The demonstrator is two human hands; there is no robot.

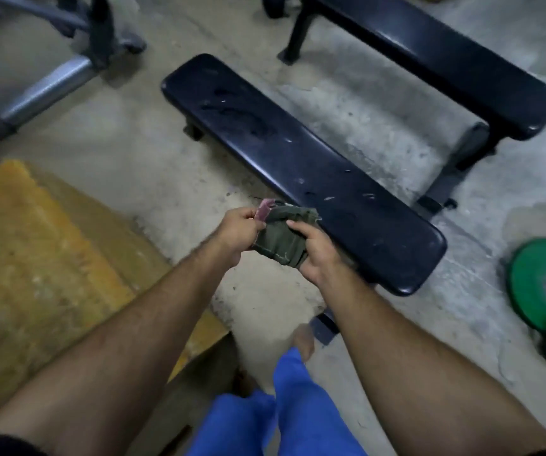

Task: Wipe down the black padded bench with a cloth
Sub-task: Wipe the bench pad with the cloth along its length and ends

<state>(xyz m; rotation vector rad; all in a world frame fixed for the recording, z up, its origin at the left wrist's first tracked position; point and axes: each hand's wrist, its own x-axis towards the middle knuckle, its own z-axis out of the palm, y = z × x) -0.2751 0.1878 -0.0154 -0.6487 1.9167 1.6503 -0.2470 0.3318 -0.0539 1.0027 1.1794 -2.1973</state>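
Both hands meet over the floor, just short of the near end of the bench, gripping one folded green cloth between them. Left hand pinches the cloth's upper left edge, where a small pink-red tab sticks up between thumb and fingers. Right hand clamps the cloth's right side, thumb on top and fingers curled underneath. That cloth is held in the air, not touching the bench pad. Pale scuffs and specks mark the long black pad, which runs diagonally away from the person. A second bench stands beyond it, a green weight plate lies on the floor at right, and a yellow mat lies at left.
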